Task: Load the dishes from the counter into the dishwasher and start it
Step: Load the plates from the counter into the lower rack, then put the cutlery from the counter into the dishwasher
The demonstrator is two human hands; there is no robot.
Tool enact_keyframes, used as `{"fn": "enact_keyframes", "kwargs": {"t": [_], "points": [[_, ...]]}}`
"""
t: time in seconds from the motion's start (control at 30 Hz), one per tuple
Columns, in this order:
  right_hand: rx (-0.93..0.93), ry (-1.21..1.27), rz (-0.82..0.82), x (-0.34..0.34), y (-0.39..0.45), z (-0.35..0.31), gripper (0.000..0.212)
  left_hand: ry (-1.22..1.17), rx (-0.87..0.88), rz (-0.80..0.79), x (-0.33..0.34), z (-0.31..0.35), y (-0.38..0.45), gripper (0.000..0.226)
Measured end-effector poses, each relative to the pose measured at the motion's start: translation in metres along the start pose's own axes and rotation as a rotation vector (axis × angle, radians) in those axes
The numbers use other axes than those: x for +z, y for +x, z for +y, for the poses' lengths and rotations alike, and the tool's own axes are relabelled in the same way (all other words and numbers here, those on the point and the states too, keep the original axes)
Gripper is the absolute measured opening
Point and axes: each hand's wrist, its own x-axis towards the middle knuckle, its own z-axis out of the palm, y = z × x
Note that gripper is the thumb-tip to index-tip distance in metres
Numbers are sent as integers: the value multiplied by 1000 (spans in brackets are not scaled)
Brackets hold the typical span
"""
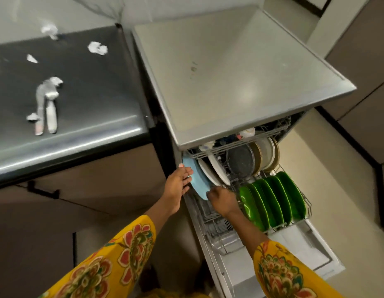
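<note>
The blue plate [197, 181] stood on edge between both hands: left hand [179, 179] open against its face, right hand [222, 200] gripping its lower rim.

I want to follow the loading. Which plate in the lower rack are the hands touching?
The light blue plate, leftmost in the rack; both hands touch it, unlike the white and green ones.

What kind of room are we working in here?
Most likely a home kitchen: an open dishwasher with green plates racked, beside a dark counter holding cutlery.
</note>
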Motion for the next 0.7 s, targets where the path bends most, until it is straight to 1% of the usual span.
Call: {"fn": "enact_keyframes", "kwargs": {"t": [0.13,0.2,0.33,0.53,0.7], "points": [[-131,47,-4,24,-22,-62,26,-20,95,-13,-44,28,-27,36],[-205,66,9,32,-33,-96,25,-50,137,-15,-66,45,-38,39],[-315,135,47,42,-46,-160,25,-36,262,-22,-112,79,-55,47],[-450,135,79,59,-56,-245,23,-108,368,52,-178,119,-69,41],[-498,124,76,80,-60,-296,23,-156,392,124,-228,139,-76,40]]}}
